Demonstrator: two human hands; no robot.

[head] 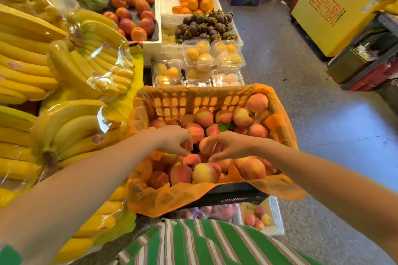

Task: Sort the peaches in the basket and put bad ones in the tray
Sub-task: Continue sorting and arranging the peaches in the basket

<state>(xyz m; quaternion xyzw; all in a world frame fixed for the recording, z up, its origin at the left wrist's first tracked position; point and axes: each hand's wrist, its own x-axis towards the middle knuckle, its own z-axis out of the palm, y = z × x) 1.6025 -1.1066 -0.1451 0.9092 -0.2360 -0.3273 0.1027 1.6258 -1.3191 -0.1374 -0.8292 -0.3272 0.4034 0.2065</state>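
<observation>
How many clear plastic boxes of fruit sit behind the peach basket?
6, possibly more hidden behind the basket: two in the back row, two in the middle row, and two at the basket's far rim.

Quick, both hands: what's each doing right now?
Left hand: down among the peaches in the basket, grip unclear.
Right hand: fingers curled around one peach.

The person wears a short-sleeved shirt [206, 245] in bright green with vertical white and dark red stripes; both forearms are bare, with a green sleeve edge [8, 254] at the left arm.
</observation>
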